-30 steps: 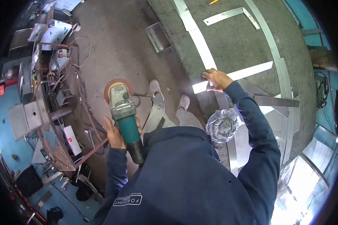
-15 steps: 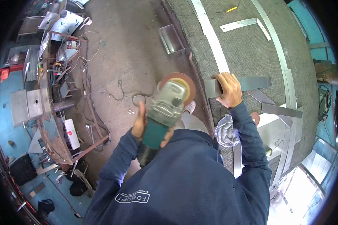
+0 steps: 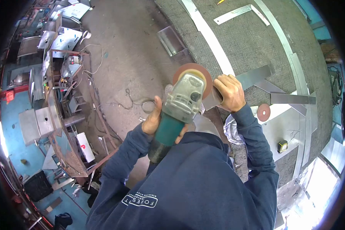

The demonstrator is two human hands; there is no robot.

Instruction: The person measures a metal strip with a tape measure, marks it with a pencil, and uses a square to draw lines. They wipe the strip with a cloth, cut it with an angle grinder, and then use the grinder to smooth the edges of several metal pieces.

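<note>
My left hand (image 3: 152,119) is wrapped around the green body of an angle grinder (image 3: 170,128), with the thumb up along its side. A reddish-brown sanding disc (image 3: 180,73) sits on the grinder's head. My right hand (image 3: 230,92) grips a flat metal strip (image 3: 255,77) near its end, fingers curled over it. That end juts past the table's edge, and the disc's rim overlaps it in this view, right beside my right knuckles. Behind the grinder, most of my left fingers are hidden.
On the carpeted table (image 3: 253,46) lie an L-shaped steel square (image 3: 234,14), more metal strips (image 3: 293,99), a loose disc (image 3: 263,112) and a tape measure (image 3: 282,146). Crumpled silvery material (image 3: 232,130) is by my right forearm. A rusty frame (image 3: 67,153) and cables (image 3: 132,101) occupy the left floor.
The grinder has moved right and slightly up, bringing its disc to the strip. My right hand has shifted a little left, and the strip's end sticks out further over the table's edge.
</note>
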